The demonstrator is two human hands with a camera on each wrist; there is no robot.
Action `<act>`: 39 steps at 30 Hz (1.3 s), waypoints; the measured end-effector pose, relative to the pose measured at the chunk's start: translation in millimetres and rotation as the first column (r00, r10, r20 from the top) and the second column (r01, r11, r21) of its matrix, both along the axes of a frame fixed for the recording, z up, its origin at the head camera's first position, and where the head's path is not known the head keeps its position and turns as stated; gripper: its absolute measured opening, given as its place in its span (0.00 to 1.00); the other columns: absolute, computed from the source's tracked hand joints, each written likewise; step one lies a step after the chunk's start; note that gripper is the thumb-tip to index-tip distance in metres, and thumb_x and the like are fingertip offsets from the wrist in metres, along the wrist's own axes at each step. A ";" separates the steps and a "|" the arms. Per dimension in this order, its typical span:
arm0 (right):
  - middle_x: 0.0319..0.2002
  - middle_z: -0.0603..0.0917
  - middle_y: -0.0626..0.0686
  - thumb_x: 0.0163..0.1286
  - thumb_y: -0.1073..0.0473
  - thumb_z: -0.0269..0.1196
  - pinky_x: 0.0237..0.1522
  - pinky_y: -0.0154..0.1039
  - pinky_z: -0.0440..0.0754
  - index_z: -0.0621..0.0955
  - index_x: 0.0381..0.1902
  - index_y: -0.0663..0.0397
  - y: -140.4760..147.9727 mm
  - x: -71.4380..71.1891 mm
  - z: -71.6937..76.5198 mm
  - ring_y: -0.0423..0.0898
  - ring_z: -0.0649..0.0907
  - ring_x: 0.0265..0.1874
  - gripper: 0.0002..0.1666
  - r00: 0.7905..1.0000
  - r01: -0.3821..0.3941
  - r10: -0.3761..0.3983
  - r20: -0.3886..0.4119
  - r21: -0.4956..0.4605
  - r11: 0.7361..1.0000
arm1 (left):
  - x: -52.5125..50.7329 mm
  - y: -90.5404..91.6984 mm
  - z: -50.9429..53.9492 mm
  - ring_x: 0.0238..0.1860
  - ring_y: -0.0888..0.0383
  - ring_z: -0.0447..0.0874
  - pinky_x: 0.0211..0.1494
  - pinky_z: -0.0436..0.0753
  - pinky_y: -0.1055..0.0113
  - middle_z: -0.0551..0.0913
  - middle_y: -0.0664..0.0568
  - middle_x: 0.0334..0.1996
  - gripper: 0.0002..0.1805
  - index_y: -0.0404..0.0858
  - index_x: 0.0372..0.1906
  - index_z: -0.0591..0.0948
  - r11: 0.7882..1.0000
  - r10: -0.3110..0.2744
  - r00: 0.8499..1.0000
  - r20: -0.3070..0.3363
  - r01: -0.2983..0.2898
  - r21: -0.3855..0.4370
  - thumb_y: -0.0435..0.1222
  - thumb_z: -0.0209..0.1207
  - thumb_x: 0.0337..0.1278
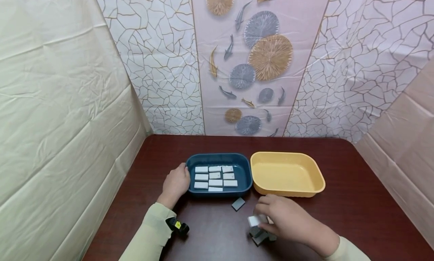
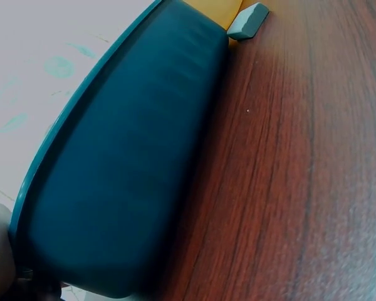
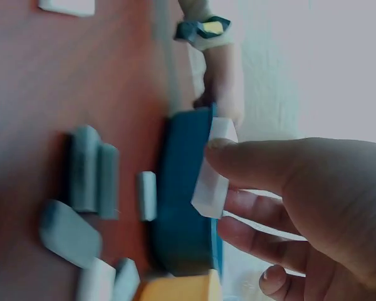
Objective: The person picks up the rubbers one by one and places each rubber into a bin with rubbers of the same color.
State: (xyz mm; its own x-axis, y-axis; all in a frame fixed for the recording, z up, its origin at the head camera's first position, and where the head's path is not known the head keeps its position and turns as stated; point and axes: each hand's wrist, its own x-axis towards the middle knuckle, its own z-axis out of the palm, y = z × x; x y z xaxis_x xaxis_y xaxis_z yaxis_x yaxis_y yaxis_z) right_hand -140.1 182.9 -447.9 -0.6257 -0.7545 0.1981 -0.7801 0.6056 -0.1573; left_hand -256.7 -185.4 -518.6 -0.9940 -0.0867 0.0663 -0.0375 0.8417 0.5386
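Observation:
My left hand (image 1: 177, 182) grips the left end of a dark blue plastic tray (image 1: 243, 174). Several white rectangular blocks (image 1: 201, 177) lie flat in rows inside that tray. Between thumb and fingers, my right hand (image 1: 288, 217) pinches one white block (image 3: 212, 179), held above the table. Below this hand is a small pile of dark grey blocks (image 1: 260, 238), partly hidden by it in the head view. A single grey block (image 1: 238, 204) lies apart on the table, near the blue tray's front right corner.
A yellow tray (image 1: 286, 175) stands right beside the blue one, with no blocks visible in it. Both rest on a dark red wooden table (image 1: 346, 185). A patterned cloth (image 1: 244, 103) hangs behind, and pale cloth walls (image 1: 68, 121) flank the sides.

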 end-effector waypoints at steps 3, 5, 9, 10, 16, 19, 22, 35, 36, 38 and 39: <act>0.39 0.82 0.37 0.65 0.52 0.82 0.38 0.38 0.84 0.88 0.43 0.39 -0.7 -10.0 9.9 0.33 0.79 0.36 0.14 0.997 0.076 -0.076 0.029 -0.012 0.997 | -0.3 0.0 -0.3 0.51 0.38 0.90 0.55 0.87 0.39 0.89 0.36 0.56 0.22 0.32 0.69 0.80 1.000 0.000 1.000 -0.006 0.000 0.004 0.41 0.48 0.89; 0.38 0.82 0.37 0.65 0.52 0.82 0.37 0.38 0.84 0.88 0.42 0.39 -2.2 -16.8 15.1 0.33 0.78 0.35 0.13 0.994 0.110 -0.109 0.027 -0.022 0.994 | -0.6 0.4 -0.3 0.53 0.38 0.89 0.57 0.87 0.39 0.88 0.36 0.57 0.22 0.31 0.69 0.81 1.000 -0.002 1.000 -0.012 0.002 0.008 0.41 0.49 0.89; 0.35 0.80 0.37 0.66 0.53 0.82 0.35 0.37 0.82 0.87 0.41 0.39 -7.7 -29.4 22.3 0.33 0.76 0.31 0.12 0.989 0.145 -0.145 0.002 -0.042 0.988 | -1.5 0.3 -0.4 0.56 0.38 0.88 0.61 0.85 0.39 0.87 0.36 0.58 0.22 0.30 0.69 0.81 1.000 -0.009 1.000 -0.026 0.009 -0.002 0.41 0.49 0.89; 0.35 0.81 0.37 0.66 0.53 0.82 0.34 0.37 0.82 0.87 0.41 0.39 -9.6 -32.6 23.7 0.33 0.76 0.31 0.12 0.988 0.152 -0.152 -0.007 -0.045 0.987 | -1.8 0.0 -0.6 0.56 0.38 0.88 0.62 0.85 0.39 0.87 0.37 0.58 0.22 0.30 0.69 0.81 1.000 -0.009 1.000 -0.029 0.009 -0.006 0.41 0.49 0.88; 0.35 0.82 0.38 0.68 0.50 0.81 0.38 0.39 0.85 0.88 0.41 0.40 -24.7 -54.8 29.2 0.35 0.79 0.33 0.12 0.978 0.209 -0.210 -0.011 -0.039 0.977 | -3.1 -2.4 -0.7 0.55 0.38 0.87 0.60 0.85 0.39 0.86 0.37 0.57 0.22 0.29 0.68 0.81 0.999 -0.018 0.998 -0.055 0.016 -0.031 0.40 0.49 0.88; 0.37 0.84 0.39 0.68 0.49 0.81 0.40 0.39 0.86 0.88 0.42 0.40 -32.1 -68.1 28.3 0.35 0.80 0.33 0.12 0.975 0.223 -0.222 0.028 -0.026 0.974 | -3.3 -2.9 -1.9 0.55 0.38 0.87 0.60 0.85 0.39 0.86 0.36 0.58 0.23 0.29 0.69 0.80 0.999 -0.020 0.999 -0.050 0.018 -0.038 0.40 0.49 0.88; 0.38 0.85 0.40 0.69 0.48 0.81 0.41 0.38 0.86 0.89 0.43 0.41 -38.7 -81.2 24.8 0.36 0.80 0.34 0.12 0.975 0.216 -0.216 0.056 0.000 0.976 | -3.4 -2.7 -3.9 0.57 0.38 0.87 0.61 0.85 0.40 0.86 0.37 0.59 0.23 0.30 0.70 0.80 0.999 -0.020 0.999 -0.035 0.019 -0.035 0.41 0.48 0.89; 0.39 0.89 0.45 0.69 0.53 0.81 0.42 0.43 0.87 0.92 0.43 0.45 -72.8 -117.8 -1.1 0.41 0.81 0.33 0.09 0.965 0.160 -0.177 0.193 0.103 0.982 | -2.3 -2.8 -4.1 0.55 0.39 0.88 0.60 0.86 0.40 0.87 0.38 0.58 0.23 0.30 0.69 0.81 1.000 -0.016 0.999 -0.043 0.016 -0.008 0.41 0.48 0.89; 0.38 0.89 0.44 0.69 0.54 0.81 0.41 0.43 0.87 0.91 0.42 0.45 -74.6 -119.0 -3.1 0.41 0.81 0.32 0.08 0.964 0.151 -0.171 0.202 0.108 0.983 | -2.0 -2.6 -4.4 0.55 0.39 0.88 0.59 0.86 0.41 0.87 0.38 0.58 0.23 0.30 0.69 0.81 1.000 -0.015 0.999 -0.040 0.015 -0.006 0.41 0.48 0.89; 0.37 0.89 0.45 0.69 0.55 0.81 0.41 0.43 0.87 0.91 0.41 0.45 -77.7 -121.1 -5.8 0.41 0.81 0.31 0.07 0.964 0.134 -0.156 0.216 0.117 0.984 | -2.0 -2.1 -4.0 0.54 0.39 0.88 0.59 0.86 0.41 0.87 0.38 0.57 0.22 0.30 0.68 0.81 1.000 -0.016 0.999 -0.039 0.016 -0.007 0.41 0.49 0.89; 0.37 0.90 0.45 0.70 0.56 0.80 0.41 0.43 0.87 0.91 0.41 0.45 -79.1 -122.1 -6.7 0.41 0.81 0.31 0.06 0.963 0.125 -0.150 0.222 0.122 0.985 | -2.0 -2.0 -3.6 0.54 0.39 0.88 0.59 0.86 0.40 0.87 0.38 0.57 0.22 0.30 0.68 0.81 1.000 -0.016 0.999 -0.040 0.016 -0.007 0.41 0.49 0.89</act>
